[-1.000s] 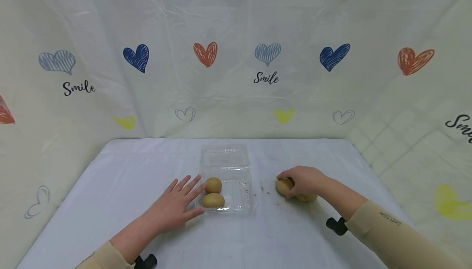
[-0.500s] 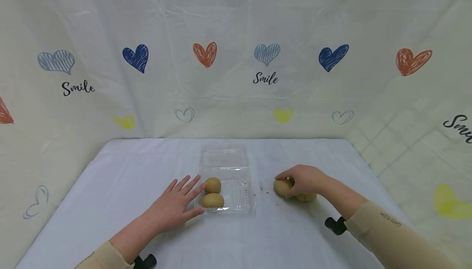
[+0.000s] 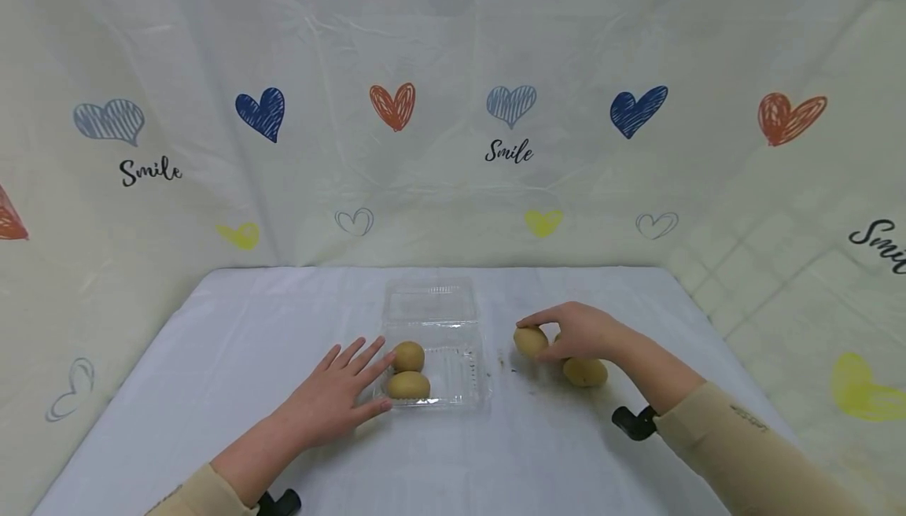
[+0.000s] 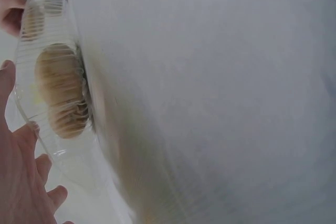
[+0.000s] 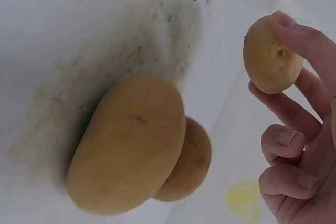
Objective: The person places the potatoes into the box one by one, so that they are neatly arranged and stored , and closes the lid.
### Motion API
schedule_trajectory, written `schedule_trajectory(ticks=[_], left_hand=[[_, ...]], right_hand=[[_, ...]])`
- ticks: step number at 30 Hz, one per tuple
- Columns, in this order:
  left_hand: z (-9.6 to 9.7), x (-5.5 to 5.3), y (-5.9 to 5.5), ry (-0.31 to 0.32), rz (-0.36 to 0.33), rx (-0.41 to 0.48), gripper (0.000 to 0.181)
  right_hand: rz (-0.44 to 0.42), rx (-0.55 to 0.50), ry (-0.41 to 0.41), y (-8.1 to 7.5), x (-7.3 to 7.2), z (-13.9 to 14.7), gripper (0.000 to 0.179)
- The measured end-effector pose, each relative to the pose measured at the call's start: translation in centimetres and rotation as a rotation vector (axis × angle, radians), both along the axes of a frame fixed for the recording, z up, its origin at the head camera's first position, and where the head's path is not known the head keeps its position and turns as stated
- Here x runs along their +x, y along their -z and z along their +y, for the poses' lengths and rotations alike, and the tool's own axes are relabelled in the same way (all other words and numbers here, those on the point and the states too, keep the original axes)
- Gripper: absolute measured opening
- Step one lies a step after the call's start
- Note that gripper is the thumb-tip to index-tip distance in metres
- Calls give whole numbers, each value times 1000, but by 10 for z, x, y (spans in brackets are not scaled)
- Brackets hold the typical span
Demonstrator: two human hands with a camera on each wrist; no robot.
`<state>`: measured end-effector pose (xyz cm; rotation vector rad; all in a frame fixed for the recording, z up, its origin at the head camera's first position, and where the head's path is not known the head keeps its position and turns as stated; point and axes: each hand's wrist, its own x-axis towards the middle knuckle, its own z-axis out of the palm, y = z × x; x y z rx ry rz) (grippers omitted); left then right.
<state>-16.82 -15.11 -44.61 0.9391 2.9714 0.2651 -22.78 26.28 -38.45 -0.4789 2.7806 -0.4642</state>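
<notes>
My right hand (image 3: 591,333) pinches a small potato (image 3: 530,340) between thumb and fingers, raised off the cloth in the right wrist view. Beneath and beside that hand lies a larger potato (image 5: 131,145), with a smaller potato (image 5: 191,163) partly hidden behind it. A clear plastic clamshell box (image 3: 453,382) sits mid-table, its lid (image 3: 432,300) folded back. Inside, along its left side, are a rounder potato (image 3: 409,356) and a longer potato (image 3: 408,385). My left hand (image 3: 331,398) has its fingers spread at the box's left edge.
White cloth (image 3: 460,469) covers the table, with crumbs of dirt (image 5: 139,51) scattered around the loose potatoes. A curtain (image 3: 453,186) printed with hearts hangs behind the table. Dark wrist camera mounts (image 3: 635,423) stick out below the sleeves.
My right hand has lifted the small potato up and slightly left, away from the other two, which now show more. The left hand and the box stay put.
</notes>
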Motion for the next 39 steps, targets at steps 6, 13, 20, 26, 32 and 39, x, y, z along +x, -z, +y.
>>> schedule_trajectory(ticks=[6,13,20,26,32,39], left_hand=[[0,0,0,-5,-8,-3,76],[0,0,0,-4,-12,-9,75],[0,-2,4,-17,-27,-14,73],[0,-3,5,-14,-17,-20,75],[1,-3,4,-7,-12,-24,77],[0,-3,4,-14,-16,-19,76]], right_hand=[[25,-48,-60,-1,-2,-16,51],[4,-145,-117,-1,-7,-47,52],[-2,-185,-205,1,-8,-85,53],[23,-120,-207,4,-6,-110,54],[74,40,-220,15,-4,-124,52],[152,168,-279,28,-4,-134,51]])
